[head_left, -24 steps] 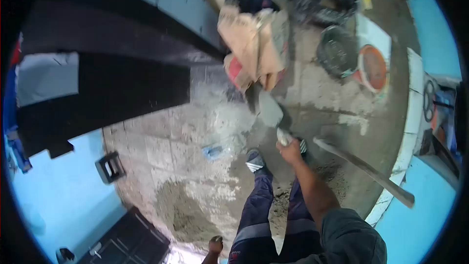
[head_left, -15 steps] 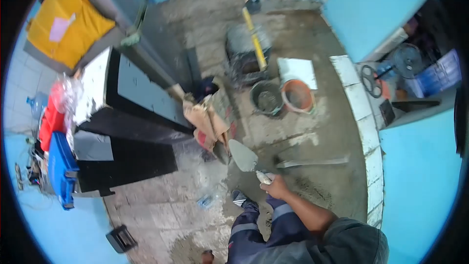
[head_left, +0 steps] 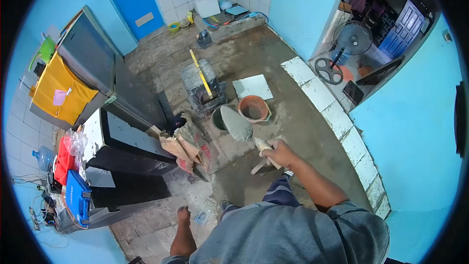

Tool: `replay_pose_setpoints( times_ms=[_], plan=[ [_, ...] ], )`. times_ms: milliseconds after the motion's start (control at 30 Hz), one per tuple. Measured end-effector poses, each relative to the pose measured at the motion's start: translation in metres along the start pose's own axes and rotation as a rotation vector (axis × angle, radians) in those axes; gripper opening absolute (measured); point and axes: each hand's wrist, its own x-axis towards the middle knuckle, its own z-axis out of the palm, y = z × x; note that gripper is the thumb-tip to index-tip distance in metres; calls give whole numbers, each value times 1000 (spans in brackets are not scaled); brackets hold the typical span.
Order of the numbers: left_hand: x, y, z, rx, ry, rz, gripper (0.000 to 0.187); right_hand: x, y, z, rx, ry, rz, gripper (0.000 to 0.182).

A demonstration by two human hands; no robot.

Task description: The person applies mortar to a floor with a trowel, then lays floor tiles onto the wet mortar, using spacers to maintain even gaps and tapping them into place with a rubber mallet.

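One trowel [head_left: 237, 124], clamped in right hand [head_left: 279, 155]; two buckets [head_left: 252, 99] beyond; left hand [head_left: 183, 213]: cannot tell whether closed.

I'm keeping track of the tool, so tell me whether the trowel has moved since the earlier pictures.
Yes: judged against the paper sack, the trowel has moved away, toward the dark bucket.

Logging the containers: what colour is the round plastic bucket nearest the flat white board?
The bucket is orange; head view shows it best.

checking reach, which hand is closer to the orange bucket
Right. The right hand, holding the trowel, is just short of the orange bucket; the left hand is farther back, well to the left.
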Motion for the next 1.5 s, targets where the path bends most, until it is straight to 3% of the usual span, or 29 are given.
replay_pose_setpoints(
  times_ms=[100, 200, 267, 300, 433, 567, 633, 767, 800, 933, 1033, 1067, 1133, 1200, 1300, 1333, 1400, 1433, 1467, 1500],
  plan=[
    [-24, 56, 44, -102, -24, -13, 17, 2, -7, -87, -16, 41, -86, 25],
    [-47, 72, 102, 38, -104, 37, 22, -1, -12, -181, -59, 91, -131, 22],
    [-54, 81, 151, -16, -154, -92, 37, -7, -17, -244, -77, 111, -139, 22],
    [-68, 94, 175, -372, -146, -309, 41, -11, -16, -273, -77, 125, -141, 23],
    [-107, 119, 267, -242, -141, -188, 28, -23, -6, -374, -86, 208, -52, 20],
    [-117, 140, 329, -145, -318, -383, 28, -42, 5, -439, -74, 362, 2, 25],
    [-120, 152, 348, 49, -347, -445, 30, -40, 31, -470, -51, 392, -22, 23],
    [-94, 185, 373, 1070, -568, 50, 31, -42, 55, -511, 6, 454, 21, 22],
    [-84, 190, 383, 753, -402, -214, 24, -40, 61, -522, 20, 460, 37, 25],
    [-83, 269, 422, 900, -366, 6, 18, -24, 52, -557, 37, 473, 105, 28],
    [-70, 333, 462, 782, -355, 167, 28, 7, 39, -582, 7, 484, 123, 27],
    [-9, 301, 468, 1159, -522, 964, 42, 23, 36, -591, 21, 479, 139, 27],
    [6, 341, 502, 935, -530, 428, 48, 60, 27, -609, 45, 473, 172, 27],
    [-3, 409, 558, 744, -412, -108, 51, 100, 21, -630, 17, 452, 147, 27],
    [51, 444, 604, 987, -524, 367, 51, 173, -26, -651, -14, 439, 174, 26],
    [21, 505, 619, 640, -427, -52, 51, 197, -40, -658, -13, 422, 180, 26],
    [34, 555, 646, 650, -360, 109, 50, 243, -70, -673, -28, 377, 205, 26],
    [46, 574, 659, 444, -346, 39, 49, 268, -79, -682, -32, 335, 195, 26],
    [20, 642, 662, 447, -294, 121, 47, 293, -85, -692, -27, 296, 180, 26],
    [42, 663, 676, 577, -281, 78, 42, 318, -95, -701, -20, 260, 155, 25]
  ],
)
